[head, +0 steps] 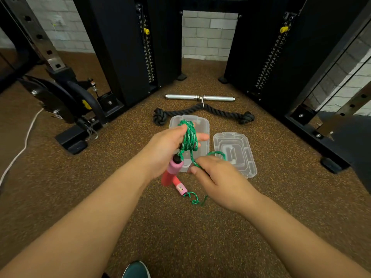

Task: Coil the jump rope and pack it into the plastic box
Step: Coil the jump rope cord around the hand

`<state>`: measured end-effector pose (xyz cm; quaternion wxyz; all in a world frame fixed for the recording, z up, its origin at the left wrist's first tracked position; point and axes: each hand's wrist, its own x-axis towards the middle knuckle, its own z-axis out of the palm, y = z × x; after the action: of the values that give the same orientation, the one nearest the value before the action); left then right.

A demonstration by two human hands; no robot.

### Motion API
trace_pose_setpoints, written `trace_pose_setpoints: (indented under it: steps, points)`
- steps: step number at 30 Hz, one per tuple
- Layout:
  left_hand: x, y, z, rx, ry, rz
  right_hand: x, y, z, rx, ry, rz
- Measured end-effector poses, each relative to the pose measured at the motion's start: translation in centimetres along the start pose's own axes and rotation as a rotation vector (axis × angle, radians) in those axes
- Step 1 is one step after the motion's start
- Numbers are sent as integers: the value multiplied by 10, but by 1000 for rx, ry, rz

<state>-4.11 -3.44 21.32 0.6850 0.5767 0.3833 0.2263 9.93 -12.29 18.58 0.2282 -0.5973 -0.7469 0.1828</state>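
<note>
A green jump rope (188, 135) is wound in several loops around my left hand (166, 145), which also grips one pink handle (173, 171) hanging below it. My right hand (216, 177) pinches the loose strand of rope just right of the coil. The second pink handle (180, 187) lies on the floor beneath my hands, with a short curl of rope beside it. The clear plastic box (202, 125) sits open on the floor behind my left hand, partly hidden by it. Its clear lid (234, 153) lies to the right of the box.
A black knotted gym rope (202, 112) and a metal bar (199, 97) lie beyond the box. Black weight-stack towers (128, 49) stand left and right. A bench base (74, 121) and a white cord (24, 145) are at the left. A shoe tip (136, 269) shows at the bottom.
</note>
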Motion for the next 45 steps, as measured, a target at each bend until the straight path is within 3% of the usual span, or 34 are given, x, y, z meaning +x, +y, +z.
trace_pose_setpoints:
  steps: [2, 6, 9, 12, 18, 22, 27, 33, 39, 45]
  points:
    - [-2, -2, 1, 220, 9, -34, 0, -5, -7, 111, 24, -26]
    - [-1, -3, 1, 497, 15, -79, 2, 2, -22, 529, 101, 191]
    - [-7, 5, 1, 503, -150, -83, 3, 13, -35, 724, 199, 334]
    - [-6, 6, -2, 508, -202, -30, 4, 22, -41, 748, 267, 390]
    - [-2, 10, -6, 238, -1, 38, 3, 33, -37, 703, 145, 397]
    - [-1, 13, -7, 73, 94, 78, 3, 41, -30, 484, 251, 400]
    - [0, 14, -10, -89, 179, 100, 6, 47, -27, 816, 307, 611]
    - [1, 17, -18, -264, 284, 156, 2, 61, -24, 1047, 254, 614]
    - [2, 17, -23, -342, 360, 188, 1, 71, -18, 852, 274, 688]
    - [2, 16, -17, -347, 344, 167, -5, 74, -12, 264, 253, 721]
